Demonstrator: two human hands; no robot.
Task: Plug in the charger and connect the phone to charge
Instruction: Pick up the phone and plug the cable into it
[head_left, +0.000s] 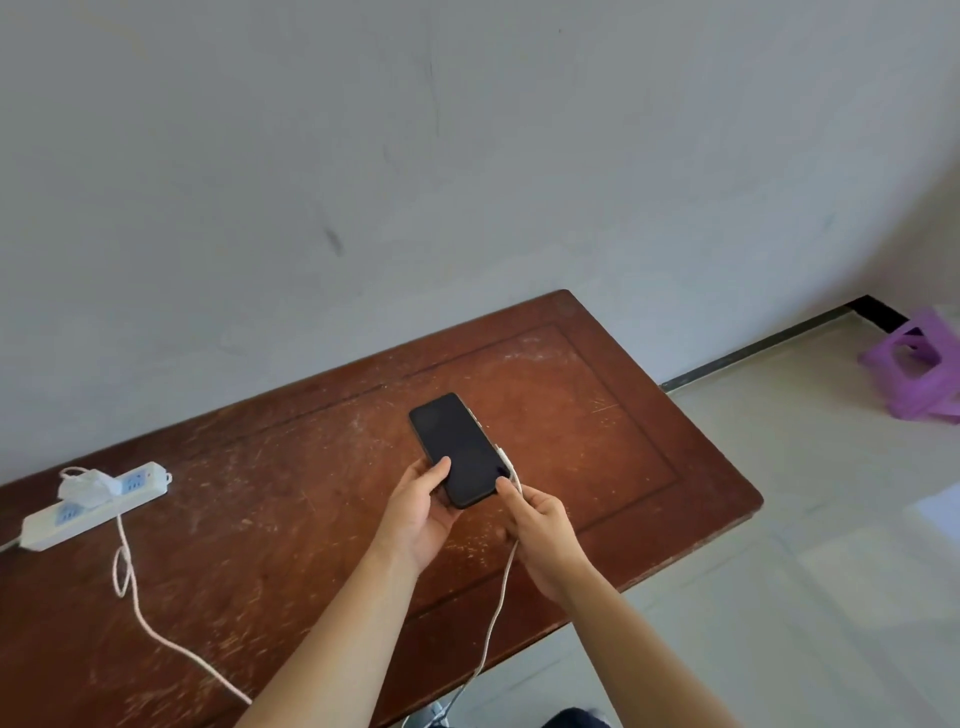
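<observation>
A black phone (457, 447) with a dark screen is held just above the brown wooden table (597, 415). My left hand (421, 514) grips its near left edge, thumb on the screen. My right hand (540, 530) pinches the white cable's plug (506, 462) at the phone's right side; whether the plug is in a port I cannot tell. The white cable (498, 608) runs down off the table's front edge and loops back up (130, 582) to a white charger (85, 488) sitting in the white power strip (93, 506) at the far left.
A grey wall rises right behind the table. On the pale tiled floor at the right stands a purple plastic stool (919, 374). The table's right end drops off near my right hand.
</observation>
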